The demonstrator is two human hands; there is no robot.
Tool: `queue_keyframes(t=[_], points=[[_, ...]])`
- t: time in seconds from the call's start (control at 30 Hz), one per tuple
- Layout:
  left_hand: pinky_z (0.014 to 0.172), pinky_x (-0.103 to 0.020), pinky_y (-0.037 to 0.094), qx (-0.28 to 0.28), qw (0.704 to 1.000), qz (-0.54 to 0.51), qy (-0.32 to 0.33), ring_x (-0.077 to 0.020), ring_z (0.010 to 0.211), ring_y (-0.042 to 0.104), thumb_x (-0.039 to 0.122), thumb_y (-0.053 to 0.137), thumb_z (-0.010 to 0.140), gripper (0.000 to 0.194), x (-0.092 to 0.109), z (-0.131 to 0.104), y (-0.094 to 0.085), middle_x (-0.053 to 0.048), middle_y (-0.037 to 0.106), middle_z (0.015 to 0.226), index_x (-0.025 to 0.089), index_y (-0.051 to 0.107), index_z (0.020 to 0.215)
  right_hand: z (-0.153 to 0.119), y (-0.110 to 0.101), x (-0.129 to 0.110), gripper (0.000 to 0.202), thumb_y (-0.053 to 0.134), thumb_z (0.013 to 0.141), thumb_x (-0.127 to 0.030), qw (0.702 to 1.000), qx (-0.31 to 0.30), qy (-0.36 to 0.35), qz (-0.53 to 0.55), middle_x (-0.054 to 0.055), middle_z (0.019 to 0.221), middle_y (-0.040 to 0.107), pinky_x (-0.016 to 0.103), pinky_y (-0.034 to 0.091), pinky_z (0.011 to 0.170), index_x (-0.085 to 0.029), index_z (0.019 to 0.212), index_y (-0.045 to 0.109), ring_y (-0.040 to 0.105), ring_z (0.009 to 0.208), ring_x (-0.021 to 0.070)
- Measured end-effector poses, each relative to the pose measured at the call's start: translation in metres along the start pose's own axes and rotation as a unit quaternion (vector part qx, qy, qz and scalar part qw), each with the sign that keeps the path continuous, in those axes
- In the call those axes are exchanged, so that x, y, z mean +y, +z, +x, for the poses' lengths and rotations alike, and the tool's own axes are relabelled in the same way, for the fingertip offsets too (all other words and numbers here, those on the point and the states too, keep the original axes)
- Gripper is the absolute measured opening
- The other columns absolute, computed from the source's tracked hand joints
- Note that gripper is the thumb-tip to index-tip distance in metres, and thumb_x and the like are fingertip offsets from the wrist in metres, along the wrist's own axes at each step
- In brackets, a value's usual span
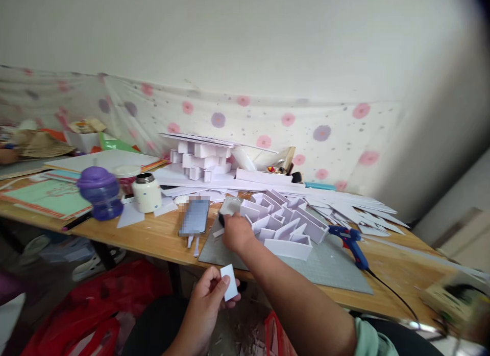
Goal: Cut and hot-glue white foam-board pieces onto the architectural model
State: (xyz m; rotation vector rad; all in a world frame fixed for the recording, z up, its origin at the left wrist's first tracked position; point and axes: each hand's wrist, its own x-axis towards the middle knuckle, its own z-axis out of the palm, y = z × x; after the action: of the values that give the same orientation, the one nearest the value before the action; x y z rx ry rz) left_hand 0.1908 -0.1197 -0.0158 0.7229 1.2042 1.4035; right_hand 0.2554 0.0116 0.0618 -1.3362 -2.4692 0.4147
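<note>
My left hand (pixel 215 289) pinches a small white card piece (pixel 229 283) between thumb and fingers, below the table's front edge. Over the left part of the grey cutting mat (pixel 333 271), my right hand (pixel 236 231) has its fingers closed at a small dark object (pixel 221 219), mostly hidden and too small to name. Just right of that hand stands a white structure of upright card walls (pixel 281 218), resting on the mat. A blue glue gun (pixel 350 243) lies at the mat's right side, its black cord running toward the front edge.
Left of the mat are a phone (pixel 197 216), a white bottle (pixel 147 193) and a purple cup (pixel 99 193). White card strips (pixel 356 210) spread at the back right. Behind stands another white card model (pixel 201 159). Red bags (pixel 95 305) lie below the table.
</note>
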Motion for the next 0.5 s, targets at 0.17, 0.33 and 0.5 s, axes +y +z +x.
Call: queue_keyframes(t=[0.17,0.33,0.5], points=[[0.066,-0.029,0.053,0.021,1.0,-0.008,0.019,-0.0174,0.072,0.064,0.05,0.08,0.062,0.043,0.009,0.011,0.005,0.001,0.065,0.074,0.018,0.053,0.07,-0.05,-0.023,0.039,0.03,0.061,0.082,-0.015,0.994,0.055,-0.055,0.076,0.006,0.111,0.067,0.031,0.05,0.085,-0.02,0.112,0.066,0.064,0.093,0.0194],[0.067,-0.028,0.053,-0.039,0.996,-0.068,0.039,-0.0133,0.071,0.057,0.042,0.078,0.067,0.035,0.025,0.017,0.043,0.002,0.06,0.075,0.017,0.055,0.073,-0.111,-0.038,0.088,0.022,0.054,0.087,-0.015,0.978,0.062,-0.058,0.189,0.004,0.084,0.07,0.023,0.051,0.062,-0.013,0.106,0.066,0.063,0.068,0.0128],[0.064,-0.026,0.05,-0.129,0.985,-0.112,0.036,-0.0128,0.072,0.056,0.034,0.071,0.077,0.027,0.03,0.017,0.076,0.0,0.06,0.079,0.017,0.051,0.074,-0.135,-0.045,0.096,0.05,0.06,0.087,-0.024,0.951,0.086,-0.128,0.269,0.008,0.108,0.063,0.024,0.053,0.064,-0.019,0.135,0.05,0.062,0.077,0.0126]])
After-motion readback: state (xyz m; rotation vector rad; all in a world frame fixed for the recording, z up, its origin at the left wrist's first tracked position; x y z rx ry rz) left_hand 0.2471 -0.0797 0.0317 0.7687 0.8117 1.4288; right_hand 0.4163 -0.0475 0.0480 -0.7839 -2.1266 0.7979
